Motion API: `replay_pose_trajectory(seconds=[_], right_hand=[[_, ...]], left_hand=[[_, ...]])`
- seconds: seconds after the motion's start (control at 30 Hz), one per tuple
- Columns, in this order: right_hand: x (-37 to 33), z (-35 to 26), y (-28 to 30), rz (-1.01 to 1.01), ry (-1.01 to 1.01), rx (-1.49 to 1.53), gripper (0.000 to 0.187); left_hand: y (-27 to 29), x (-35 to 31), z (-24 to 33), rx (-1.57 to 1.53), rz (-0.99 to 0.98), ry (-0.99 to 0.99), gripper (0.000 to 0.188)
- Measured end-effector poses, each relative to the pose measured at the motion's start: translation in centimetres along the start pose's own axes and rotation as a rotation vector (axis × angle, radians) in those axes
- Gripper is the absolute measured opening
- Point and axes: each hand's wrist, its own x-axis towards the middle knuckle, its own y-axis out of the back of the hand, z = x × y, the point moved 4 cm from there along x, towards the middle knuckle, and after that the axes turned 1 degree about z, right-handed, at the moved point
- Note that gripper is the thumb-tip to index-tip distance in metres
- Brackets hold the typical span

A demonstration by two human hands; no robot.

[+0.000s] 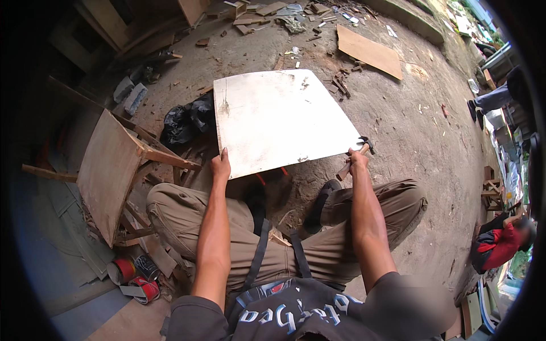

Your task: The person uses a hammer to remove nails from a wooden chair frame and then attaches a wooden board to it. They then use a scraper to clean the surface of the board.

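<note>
A large white board [278,122], scuffed and stained near its edges, is held out in front of my knees. My left hand [220,165] grips its near left corner, thumb on top and the other fingers hidden beneath. At the near right corner, my right hand [358,160] is closed around the wooden handle of a claw hammer [344,171]. The hammer's dark head sticks out past the board's corner. That hand also touches the board's edge, though how firmly it grips the board I cannot tell.
To my left stands a tilted wooden stool-like frame [111,170], with cans [147,267] below it. A black plastic bag [187,120] lies beyond my left hand. Further off are a brown sheet [369,51] and scattered wood scraps [341,82]. A person in red [495,247] sits at the right.
</note>
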Motion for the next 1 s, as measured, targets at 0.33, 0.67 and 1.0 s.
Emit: replay_pose_trajectory(seconds=[0.33, 0.67, 1.0], right_hand=[[0.5, 3.0, 0.6, -0.024, 0.034, -0.384, 0.015], [0.4, 3.8, -2.1, -0.043, 0.356, -0.842, 0.025], [-1.6, 2.8, -2.3, -0.081, 0.248, -0.828, 0.038]], left_hand=[[-1.3, -1.1, 0.8, -0.003, -0.091, 0.075, 0.049], [-1.8, -1.6, 0.5, -0.007, -0.148, 0.013, 0.050], [-2.0, -1.1, -1.4, -0.025, -0.171, 0.032, 0.058]])
